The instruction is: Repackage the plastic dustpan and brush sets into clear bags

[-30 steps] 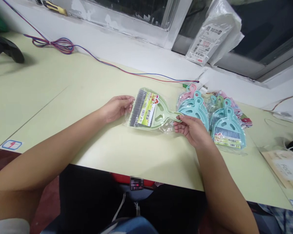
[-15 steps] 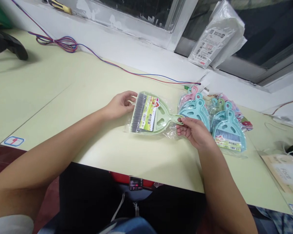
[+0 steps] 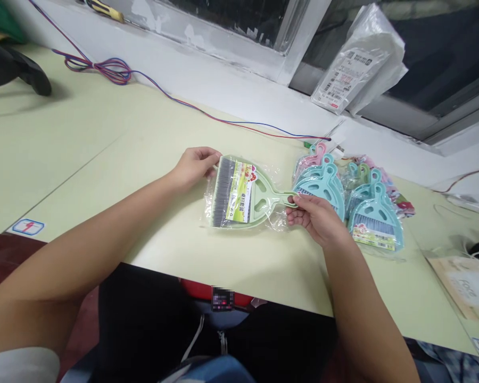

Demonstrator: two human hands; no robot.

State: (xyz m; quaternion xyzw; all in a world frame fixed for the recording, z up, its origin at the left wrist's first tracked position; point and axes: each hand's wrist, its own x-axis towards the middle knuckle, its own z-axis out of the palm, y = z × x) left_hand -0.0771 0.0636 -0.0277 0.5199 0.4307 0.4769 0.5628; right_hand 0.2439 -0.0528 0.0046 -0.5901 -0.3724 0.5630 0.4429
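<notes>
A light green dustpan and brush set (image 3: 263, 205) in a clear plastic wrapper is held just over the table, its grey bristles toward the left and its handle toward the right. My right hand (image 3: 313, 217) is closed around the end of the handle, thumb on top. At the upper left corner of the set, my left hand (image 3: 197, 167) pinches the pan's edge or its wrapper; some of its fingers are hidden behind. A yellow-green printed label (image 3: 241, 191) lies across the brush. Right of my right hand are stacked blue dustpan sets (image 3: 323, 186), also wrapped.
Another stack of blue dustpan sets (image 3: 377, 215) is farther right, with patterned cloth (image 3: 403, 199) behind. A red and blue cable (image 3: 207, 114) runs along the wall. A plastic-wrapped package (image 3: 343, 80) leans by the window. A paper packet (image 3: 467, 282) lies at the right.
My left hand has closed in on the set's upper left corner, its fingers drawing together there. The bristle end has tipped slightly downward and left; my right hand keeps the handle.
</notes>
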